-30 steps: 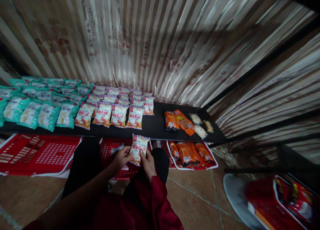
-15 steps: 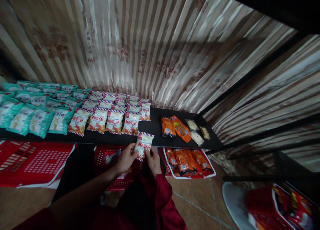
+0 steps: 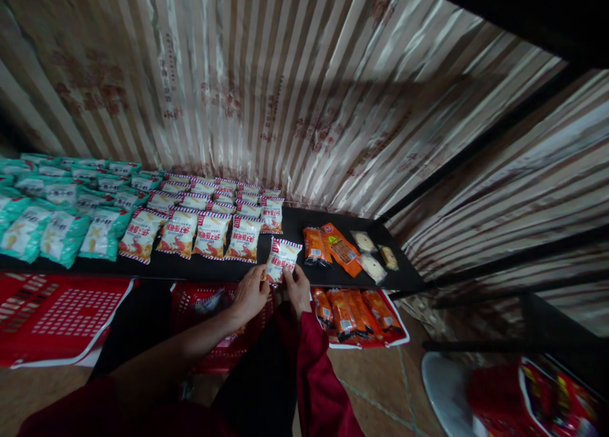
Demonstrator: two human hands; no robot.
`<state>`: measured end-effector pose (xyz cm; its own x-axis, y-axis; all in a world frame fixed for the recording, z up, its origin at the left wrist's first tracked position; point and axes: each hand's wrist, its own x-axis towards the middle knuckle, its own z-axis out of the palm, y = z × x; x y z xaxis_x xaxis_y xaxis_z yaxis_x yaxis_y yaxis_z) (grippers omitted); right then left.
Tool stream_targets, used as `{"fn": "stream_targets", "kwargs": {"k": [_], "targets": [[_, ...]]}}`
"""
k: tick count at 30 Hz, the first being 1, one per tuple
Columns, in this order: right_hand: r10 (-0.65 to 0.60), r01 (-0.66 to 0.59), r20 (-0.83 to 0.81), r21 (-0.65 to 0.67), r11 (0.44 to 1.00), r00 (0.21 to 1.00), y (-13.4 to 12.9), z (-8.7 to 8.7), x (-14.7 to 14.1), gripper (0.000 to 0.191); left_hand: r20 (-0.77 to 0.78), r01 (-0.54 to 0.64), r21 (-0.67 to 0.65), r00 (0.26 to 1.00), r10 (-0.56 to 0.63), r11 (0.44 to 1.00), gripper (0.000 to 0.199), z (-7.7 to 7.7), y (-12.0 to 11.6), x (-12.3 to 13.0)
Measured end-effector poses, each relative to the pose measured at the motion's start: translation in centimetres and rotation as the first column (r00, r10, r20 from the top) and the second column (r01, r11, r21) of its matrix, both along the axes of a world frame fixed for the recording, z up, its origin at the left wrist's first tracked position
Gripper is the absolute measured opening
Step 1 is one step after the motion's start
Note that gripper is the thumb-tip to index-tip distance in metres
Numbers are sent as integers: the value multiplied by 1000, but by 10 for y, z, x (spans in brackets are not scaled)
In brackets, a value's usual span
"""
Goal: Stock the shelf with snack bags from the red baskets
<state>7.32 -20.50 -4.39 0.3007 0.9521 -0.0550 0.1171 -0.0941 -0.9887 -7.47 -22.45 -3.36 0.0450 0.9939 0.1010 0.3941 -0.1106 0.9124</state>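
Observation:
A white snack bag point(image 3: 282, 260) with red lettering and a striped top edge is held upright at the front edge of the black shelf point(image 3: 185, 269). My left hand point(image 3: 252, 291) pinches its lower left side, and my right hand point(image 3: 297, 289) grips its lower right side. Rows of matching white bags point(image 3: 210, 235) stand on the shelf to the left of the held one. Orange packets point(image 3: 316, 245) lie to its right.
Teal bags point(image 3: 61, 236) fill the shelf's left end. Small pale packets point(image 3: 372, 267) lie near its right end. Red baskets sit below, one with orange packets point(image 3: 343, 313). A striped curtain point(image 3: 266, 94) hangs behind.
Both hands have moved the white bag slightly up and to the right, from the shelf's front edge further over its surface. The view has shifted a little.

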Motion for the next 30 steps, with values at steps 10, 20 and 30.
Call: {"fn": "stream_targets", "kwargs": {"k": [10, 20, 30], "targets": [[-44, 40, 99, 42, 998, 994, 36, -7, 9, 53, -197, 58, -44, 978, -65, 997, 58, -4, 20, 24], [-52, 37, 198, 77, 996, 979, 68, -14, 9, 50, -293, 92, -155, 947, -135, 984, 61, 11, 36, 30], [-22, -5, 287, 93, 996, 958, 100, -20, 5, 46, -444, 58, -239, 881, -163, 969, 62, 18, 57, 34]]}}
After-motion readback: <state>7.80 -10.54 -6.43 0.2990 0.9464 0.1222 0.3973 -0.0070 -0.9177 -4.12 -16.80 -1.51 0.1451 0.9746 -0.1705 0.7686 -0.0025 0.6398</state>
